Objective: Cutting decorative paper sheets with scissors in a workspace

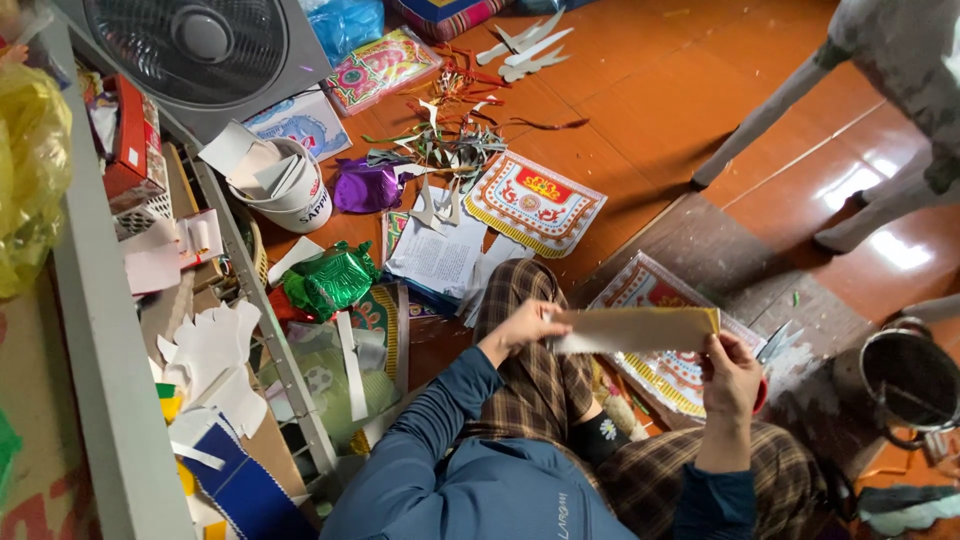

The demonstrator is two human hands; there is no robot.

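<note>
We see the folded sheet held between our two hands, left hand at one end, right hand at the other, above our lap. Beyond it printed sheets lie on the floor; a bucket stands left, a fan behind it, a pot right.

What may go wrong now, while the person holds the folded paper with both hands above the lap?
1. The folded paper is pinched only at its ends by the left hand and right hand; it might bend or tear in the middle.
2. Paper scraps lie loose on the floor close to the fan; air could scatter them.
</note>
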